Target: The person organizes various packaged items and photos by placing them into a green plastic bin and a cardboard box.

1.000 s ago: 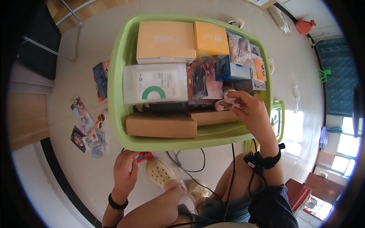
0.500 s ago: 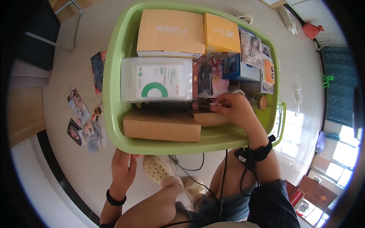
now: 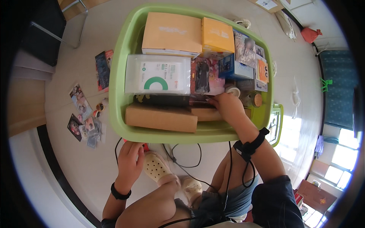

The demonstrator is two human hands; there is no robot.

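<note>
The right hand (image 3: 227,107) reaches into the smooth green plastic tub (image 3: 121,64), fingers pinched on a thin glossy card (image 3: 203,99) wedged between boxes; sliding it flat should avoid creasing. The left hand (image 3: 130,161) lies curled around a small red item (image 3: 145,146) on the floor, beside a perforated cream slipper (image 3: 159,169).

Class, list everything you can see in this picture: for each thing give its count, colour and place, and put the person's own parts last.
Bin: one, light green, on the floor.
Flat boxes: two, orange-tan, far end of the bin.
Brown carton: one, near wall of the bin.
Plastic pouch: one, clear with white and green, middle of the bin.
Blue box: one, right side of the bin.
Photo cards: several, mixed colours, on the floor left of the bin.
Cable: one, black, on the floor.
Left hand: on the floor beside a small red thing.
Right hand: inside the bin, fingers at the cartons.
</note>
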